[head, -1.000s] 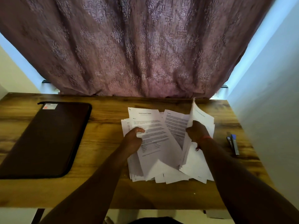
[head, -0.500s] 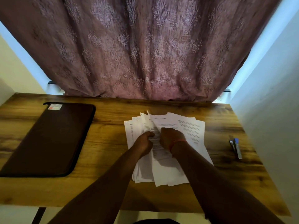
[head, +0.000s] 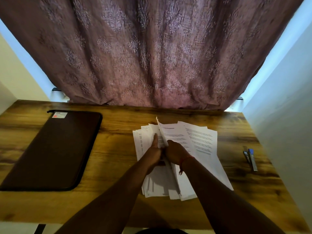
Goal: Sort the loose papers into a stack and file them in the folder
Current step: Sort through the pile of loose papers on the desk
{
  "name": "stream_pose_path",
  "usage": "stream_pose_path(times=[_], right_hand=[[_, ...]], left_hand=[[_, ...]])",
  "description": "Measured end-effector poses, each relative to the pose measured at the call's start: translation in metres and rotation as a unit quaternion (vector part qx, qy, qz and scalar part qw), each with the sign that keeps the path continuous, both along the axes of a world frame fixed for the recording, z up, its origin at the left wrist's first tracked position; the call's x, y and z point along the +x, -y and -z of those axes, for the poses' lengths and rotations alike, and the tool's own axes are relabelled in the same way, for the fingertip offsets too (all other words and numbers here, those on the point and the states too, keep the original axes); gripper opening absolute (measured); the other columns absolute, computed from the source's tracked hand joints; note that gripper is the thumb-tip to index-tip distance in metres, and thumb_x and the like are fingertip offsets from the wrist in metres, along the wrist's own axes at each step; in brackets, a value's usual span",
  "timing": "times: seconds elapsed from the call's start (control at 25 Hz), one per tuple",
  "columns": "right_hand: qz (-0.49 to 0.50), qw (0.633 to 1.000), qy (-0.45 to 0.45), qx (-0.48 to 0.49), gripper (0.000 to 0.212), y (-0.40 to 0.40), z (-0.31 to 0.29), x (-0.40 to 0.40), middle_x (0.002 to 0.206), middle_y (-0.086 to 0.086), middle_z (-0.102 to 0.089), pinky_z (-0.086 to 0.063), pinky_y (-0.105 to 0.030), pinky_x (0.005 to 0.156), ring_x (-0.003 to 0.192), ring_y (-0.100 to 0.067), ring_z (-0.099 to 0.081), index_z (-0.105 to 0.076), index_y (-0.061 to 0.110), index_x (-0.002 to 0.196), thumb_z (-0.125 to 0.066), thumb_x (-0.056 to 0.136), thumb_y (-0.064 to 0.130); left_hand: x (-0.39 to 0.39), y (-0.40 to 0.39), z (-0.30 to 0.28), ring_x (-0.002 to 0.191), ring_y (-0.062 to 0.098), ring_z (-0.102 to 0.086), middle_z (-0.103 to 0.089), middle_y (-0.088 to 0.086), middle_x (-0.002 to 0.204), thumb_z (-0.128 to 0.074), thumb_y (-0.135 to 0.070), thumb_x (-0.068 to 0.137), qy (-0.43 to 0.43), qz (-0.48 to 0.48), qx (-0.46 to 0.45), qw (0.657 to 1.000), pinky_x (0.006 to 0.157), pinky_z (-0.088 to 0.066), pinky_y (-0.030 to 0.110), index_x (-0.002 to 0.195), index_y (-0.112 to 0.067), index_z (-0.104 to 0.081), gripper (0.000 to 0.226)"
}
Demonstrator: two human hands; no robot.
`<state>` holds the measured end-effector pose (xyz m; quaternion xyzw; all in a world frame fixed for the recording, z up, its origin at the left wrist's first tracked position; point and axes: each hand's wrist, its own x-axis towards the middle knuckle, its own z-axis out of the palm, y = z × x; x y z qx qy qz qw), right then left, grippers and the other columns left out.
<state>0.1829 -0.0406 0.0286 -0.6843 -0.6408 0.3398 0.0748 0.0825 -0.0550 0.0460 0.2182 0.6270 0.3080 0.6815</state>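
both hands meet mid-pile, left hand (head: 155, 152) pressing flat on papers (head: 200, 146), right hand (head: 175, 153) pinching a lifted sheet (head: 164, 132), pile's long axis running 6 to 12 o'clock, folder (head: 52, 149) closed at 9 o'clock

One wooden table (head: 118, 166); one dark zip folder (head: 50, 149), closed, bearing one label sticker (head: 59, 115); one loose pile of printed papers (head: 202, 146), sheet count not readable as the sheets overlap. Two hands: left hand (head: 156, 152), right hand (head: 175, 152), the latter with one red wrist thread (head: 183, 162). One stapler (head: 250, 158); one patterned curtain (head: 152, 56).
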Motion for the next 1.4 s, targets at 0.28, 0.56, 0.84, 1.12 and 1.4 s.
stream_pose_path(times=[0.28, 0.56, 0.84, 1.12, 1.4], right_hand=[[0.009, 0.996, -0.076, -0.04, 0.039, -0.009, 0.018, 0.017, 0.102, -0.003, -0.07, -0.057, -0.039, 0.089, 0.094, -0.02, -0.068, -0.065, 0.015, 0.111, -0.074, 0.081, 0.038], [0.159, 0.987, 0.015, 0.003, 0.029, -0.012, 0.026, 0.028, 0.117, -0.009, -0.064, -0.05, -0.039, 0.1, 0.109, -0.026, -0.061, -0.06, 0.011, 0.121, -0.06, 0.094, 0.023], [0.208, 0.975, -0.029, -0.066, 0.023, -0.024, 0.034, 0.036, 0.104, -0.006, -0.059, -0.051, -0.042, 0.09, 0.096, -0.025, -0.056, -0.053, 0.015, 0.115, -0.059, 0.093, 0.018], [0.161, 0.979, -0.057, -0.11, 0.027, -0.031, 0.039, 0.044, 0.105, -0.007, -0.056, -0.049, -0.048, 0.096, 0.103, -0.027, -0.054, -0.049, 0.017, 0.116, -0.061, 0.091, 0.015], [0.142, 0.982, -0.049, -0.112, 0.026, -0.035, 0.045, 0.051, 0.11, -0.009, -0.056, -0.049, -0.042, 0.092, 0.1, -0.025, -0.051, -0.05, 0.018, 0.115, -0.061, 0.091, 0.014]], left_hand=[[-0.001, -0.01, 0.011, 0.115, 0.028, -0.058, -0.058, 0.001, 0.134, -0.047, -0.072, 0.086, 0.031, 0.106, 0.144, 0.983, 0.09, -0.055, 0.054, 0.131, -0.049, -0.049, 0.05], [0.003, -0.026, 0.009, 0.132, 0.027, -0.049, -0.047, 0.002, 0.149, -0.052, -0.041, 0.1, -0.16, 0.236, 0.19, 0.939, 0.103, -0.045, 0.036, 0.147, -0.027, -0.042, 0.05], [-0.04, -0.029, 0.046, 0.115, 0.03, -0.06, -0.059, 0.011, 0.131, -0.054, -0.024, 0.099, -0.335, 0.091, 0.115, 0.931, 0.094, -0.055, 0.044, 0.136, -0.014, -0.049, 0.039], [-0.046, -0.024, 0.053, 0.12, 0.026, -0.057, -0.058, 0.006, 0.127, -0.055, -0.021, 0.098, -0.377, 0.18, 0.184, 0.89, 0.102, -0.05, 0.044, 0.128, -0.015, -0.052, 0.03], [-0.05, -0.023, 0.062, 0.132, 0.03, -0.039, -0.045, 0.009, 0.14, -0.054, -0.019, 0.098, -0.497, 0.264, 0.204, 0.801, 0.112, -0.038, 0.041, 0.127, -0.014, -0.056, 0.029]])
